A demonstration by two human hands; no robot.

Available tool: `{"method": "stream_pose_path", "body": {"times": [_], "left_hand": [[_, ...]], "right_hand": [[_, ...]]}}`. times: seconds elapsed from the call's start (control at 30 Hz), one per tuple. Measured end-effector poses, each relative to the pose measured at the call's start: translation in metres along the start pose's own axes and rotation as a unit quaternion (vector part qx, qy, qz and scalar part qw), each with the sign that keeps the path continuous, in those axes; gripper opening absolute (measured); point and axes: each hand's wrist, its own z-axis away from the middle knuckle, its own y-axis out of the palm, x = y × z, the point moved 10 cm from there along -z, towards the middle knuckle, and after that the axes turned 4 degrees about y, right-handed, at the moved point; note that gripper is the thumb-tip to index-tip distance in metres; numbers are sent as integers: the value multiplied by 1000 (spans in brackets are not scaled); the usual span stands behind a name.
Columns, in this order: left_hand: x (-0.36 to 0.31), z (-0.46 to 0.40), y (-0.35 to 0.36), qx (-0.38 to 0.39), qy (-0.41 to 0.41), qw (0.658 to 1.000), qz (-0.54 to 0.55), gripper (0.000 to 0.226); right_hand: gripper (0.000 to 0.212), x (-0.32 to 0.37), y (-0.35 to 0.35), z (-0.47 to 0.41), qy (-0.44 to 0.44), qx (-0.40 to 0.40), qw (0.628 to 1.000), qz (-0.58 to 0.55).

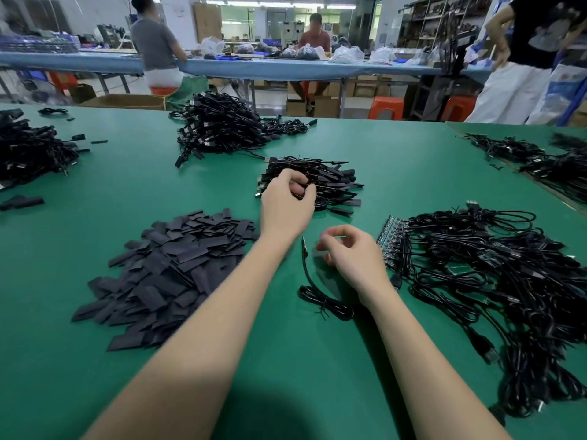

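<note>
Sleeved cable pile [320, 182] sits at the centre of the green bench [127, 173], beyond both hands. Left hand [286, 208] is reached forward on an extended arm, fingers curled onto the pile's near edge; whether they pinch a cable cannot be told. Right hand [352, 255] hovers low over the bench, fingers loosely curled and blurred, gripping nothing that shows. 1 coiled cable [320, 300] lies just beside its wrist. Flat black sleeves [171, 268] lie left, board-tipped cables [476, 265] right.

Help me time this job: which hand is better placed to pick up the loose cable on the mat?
The right hand. It hovers just beside the board end of the loose cable, while the left hand is farther off, fingers curled over the small pile.
</note>
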Motion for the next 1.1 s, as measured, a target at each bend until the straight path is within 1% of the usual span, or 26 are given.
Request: {"method": "stream_pose_path", "body": {"times": [0.03, 0.1, 0.17, 0.2, 0.23, 0.3, 0.33, 0.37, 0.4, 0.43, 0.47, 0.5, 0.53, 0.57, 0.63, 0.67, 0.73, 0.87, 0.97, 1.03, 1.1], "left_hand": [[2, 14, -7, -20, -15, 999, 34, 6], [4, 38, -18, -43, -34, 996, 67, 3], [1, 54, -25, -52, -31, 996, 68, 2], [-1, 59, -27, -53, -22, 996, 65, 3], [-4, 64, -28, -55, -15, 996, 63, 4], [-11, 74, -29, -55, -1, 996, 70, 8], [-14, 78, -28, -55, 3, 995, 78, 10], [-16, 82, -27, -56, 3, 995, 88, 12], [-15, 85, -25, -56, -1, 993, 100, 13], [-14, 86, -23, -55, -9, 992, 111, 13], [-12, 87, -21, -52, -23, 991, 122, 12], [-7, 88, -18, -47, -44, 988, 141, 11], [0, 89, -13, -37, -75, 981, 177, 11], [6, 91, -5, -22, -114, 966, 232, 13], [15, 100, 17, 21, -197, 910, 363, 17], [17, 103, 26, 35, -225, 885, 407, 17], [18, 107, 35, 49, -253, 856, 449, 17], [23, 109, 37, 41, -283, 829, 480, 17], [23, 110, 34, 30, -284, 825, 488, 19], [23, 110, 32, 28, -282, 833, 475, 19], [23, 110, 32, 29, -284, 838, 466, 17]], "right_hand": [[9, 5, 3, 1, -18, 15, 999, 46], [20, 16, 16, 7, -62, 58, 986, 145], [28, 24, 30, 13, -103, 86, 963, 234], [29, 26, 33, 15, -115, 86, 954, 263], [29, 28, 33, 15, -118, 79, 951, 274], [28, 27, 24, 12, -98, 51, 961, 253], [28, 25, 17, 10, -75, 36, 972, 219], [28, 21, 10, 8, -47, 24, 986, 158], [27, 17, 3, 7, -14, 21, 997, 67], [26, 12, 0, 6, 22, 29, 998, -44], [26, 8, -1, 6, 55, 46, 986, -150], [25, 7, -1, 7, 78, 68, 966, -235], [25, 7, -1, 8, 94, 90, 947, -294], [24, 8, -1, 9, 104, 109, 932, -329], [23, 8, 0, 10, 111, 136, 923, -343], [22, 8, 1, 11, 110, 142, 926, -331], [18, 10, 0, 11, 100, 143, 940, -293], [16, 22, -3, 13, 72, 123, 965, -221], [11, 35, -14, 10, 31, 46, 990, -130], [10, 54, -25, 12, -41, -27, 998, -37], [11, 80, -27, 24, -133, -79, 987, 54]]}}
